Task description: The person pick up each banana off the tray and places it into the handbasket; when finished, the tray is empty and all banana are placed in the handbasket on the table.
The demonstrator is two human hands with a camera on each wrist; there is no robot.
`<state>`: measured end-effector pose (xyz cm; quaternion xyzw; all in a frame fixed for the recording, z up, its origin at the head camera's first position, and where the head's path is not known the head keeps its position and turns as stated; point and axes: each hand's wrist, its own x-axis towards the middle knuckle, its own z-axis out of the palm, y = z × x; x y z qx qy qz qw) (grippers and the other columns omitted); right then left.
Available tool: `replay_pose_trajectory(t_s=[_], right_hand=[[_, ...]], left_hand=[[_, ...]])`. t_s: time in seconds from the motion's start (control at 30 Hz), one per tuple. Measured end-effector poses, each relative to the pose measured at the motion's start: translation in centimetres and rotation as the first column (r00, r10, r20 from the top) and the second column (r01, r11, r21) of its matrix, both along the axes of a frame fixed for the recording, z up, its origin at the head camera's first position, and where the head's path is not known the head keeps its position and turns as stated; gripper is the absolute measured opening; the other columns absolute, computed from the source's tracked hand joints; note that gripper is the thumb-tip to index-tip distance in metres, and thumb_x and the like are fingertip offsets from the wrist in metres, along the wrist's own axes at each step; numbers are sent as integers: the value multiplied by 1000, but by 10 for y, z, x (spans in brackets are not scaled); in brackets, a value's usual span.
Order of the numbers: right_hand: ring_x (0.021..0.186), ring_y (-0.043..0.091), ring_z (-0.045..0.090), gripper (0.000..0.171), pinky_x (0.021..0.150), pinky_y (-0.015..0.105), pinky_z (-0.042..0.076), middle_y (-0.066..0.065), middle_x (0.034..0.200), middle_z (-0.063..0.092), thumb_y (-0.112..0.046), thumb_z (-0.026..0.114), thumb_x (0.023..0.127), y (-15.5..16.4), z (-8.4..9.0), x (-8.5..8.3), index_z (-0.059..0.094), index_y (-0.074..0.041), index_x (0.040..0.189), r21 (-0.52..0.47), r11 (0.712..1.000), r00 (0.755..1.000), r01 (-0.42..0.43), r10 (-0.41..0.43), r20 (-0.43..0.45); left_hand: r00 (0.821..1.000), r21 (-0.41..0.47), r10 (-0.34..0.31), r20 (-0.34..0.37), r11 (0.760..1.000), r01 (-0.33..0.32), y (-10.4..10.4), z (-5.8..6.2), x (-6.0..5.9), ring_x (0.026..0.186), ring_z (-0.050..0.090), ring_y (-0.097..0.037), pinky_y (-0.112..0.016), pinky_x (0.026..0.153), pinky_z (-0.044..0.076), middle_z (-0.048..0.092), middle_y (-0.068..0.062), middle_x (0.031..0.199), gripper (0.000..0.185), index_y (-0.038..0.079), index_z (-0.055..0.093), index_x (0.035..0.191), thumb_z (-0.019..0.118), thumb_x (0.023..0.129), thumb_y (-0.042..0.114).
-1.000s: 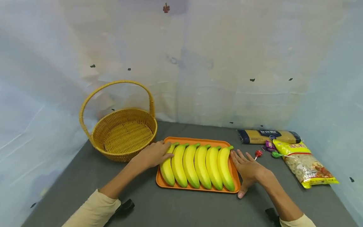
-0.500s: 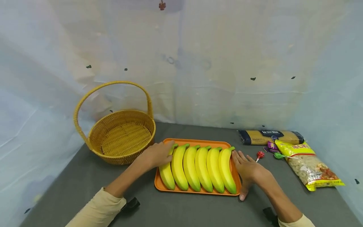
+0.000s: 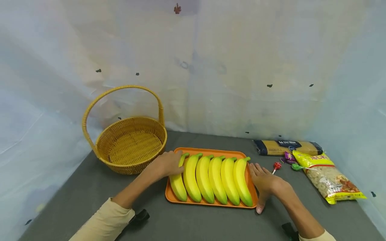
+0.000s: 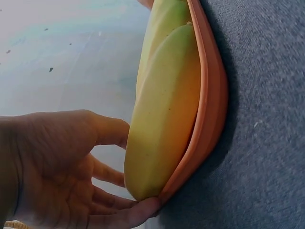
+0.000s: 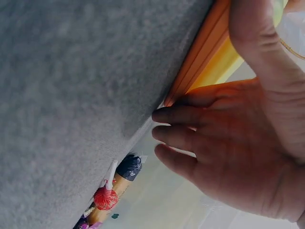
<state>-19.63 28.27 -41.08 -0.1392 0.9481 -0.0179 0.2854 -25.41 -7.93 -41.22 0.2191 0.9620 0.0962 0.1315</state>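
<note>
Centrally, orange tray [image 3: 211, 151] of six bananas [image 3: 211, 179] on grey table, left hand [image 3: 165, 163] fingers straight against leftmost banana [image 3: 176, 182], right hand [image 3: 265, 182] fingers straight, close together, touching tray's right rim, wicker basket [image 3: 129, 144] far left.

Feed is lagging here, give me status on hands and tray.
Left hand flat on the leftmost banana. Right hand open against the tray's right edge. Six bananas on it. Basket and lollipop close either side.

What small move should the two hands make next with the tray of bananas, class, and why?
Probably slip the fingertips under the rim and lift level. The left hand and right hand flank the orange tray, fingers at its edges but not yet under it. Six loose bananas could roll if it tilts.
</note>
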Motion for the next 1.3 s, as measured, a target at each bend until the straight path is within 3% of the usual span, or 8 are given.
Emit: replay_pose_trajectory(t_s=[0.13,0.37,0.5,0.7,0.93,1.07,1.17,1.3], right_hand=[[157,60,10,157,128,69,11,41,168,9,-47,103,49,0,-1,-1,13,17,160,-14,1000,1000,-6,6,18],[156,61,12,154,127,70,11,42,167,10,-47,102,49,-3,0,-2,16,18,159,-21,999,999,-37,37,3],[156,61,13,155,127,70,11,41,167,11,-47,102,49,-3,-1,0,16,18,159,-20,1000,1000,-24,24,9],[156,60,13,154,128,69,11,41,168,10,-45,102,50,-5,0,-1,13,16,160,-8,1000,999,2,-1,41],[156,60,15,153,127,69,12,41,168,11,-45,102,52,-5,-1,-3,12,16,160,3,1000,998,-6,6,66],[156,60,15,153,127,69,12,41,168,11,-45,102,52,-5,-2,-4,12,16,160,1,1000,998,-9,9,67],[156,60,15,153,127,69,13,41,168,11,-46,101,52,-4,-2,-4,12,16,160,-3,1000,998,-12,12,63],[156,60,16,154,126,71,14,42,167,11,-49,100,53,-4,-4,-4,11,16,160,-5,1000,998,-16,16,61]], left_hand=[[999,70,5,46,998,-8,0,-2,-2,48,39,-15,-28,48,34,58,-9,66,76,1,33,161,63,98,29],[999,216,-12,-44,976,21,-12,25,-6,86,61,-20,-36,74,50,61,-21,139,72,4,33,158,62,99,32],[992,335,-6,-126,941,49,-27,50,-7,80,60,-21,-35,70,51,62,-18,129,68,6,33,159,58,99,28],[961,400,160,-227,915,-58,-69,68,-21,87,57,-24,-34,71,49,57,-16,129,69,9,33,159,59,98,25],[936,363,286,-206,911,-199,-119,59,-38,108,61,-41,-49,84,51,55,-31,140,76,3,24,164,63,101,18],[913,345,340,-224,904,-252,-137,47,-48,70,61,-30,-41,68,51,69,-28,103,77,-3,24,163,66,101,14],[889,338,392,-237,891,-303,-147,36,-55,48,35,-15,-32,53,36,61,-19,74,74,-5,21,163,61,102,7],[854,282,429,-294,893,-351,-157,20,-59,51,45,-24,-34,49,36,63,-36,92,72,-10,21,162,55,99,-4]])
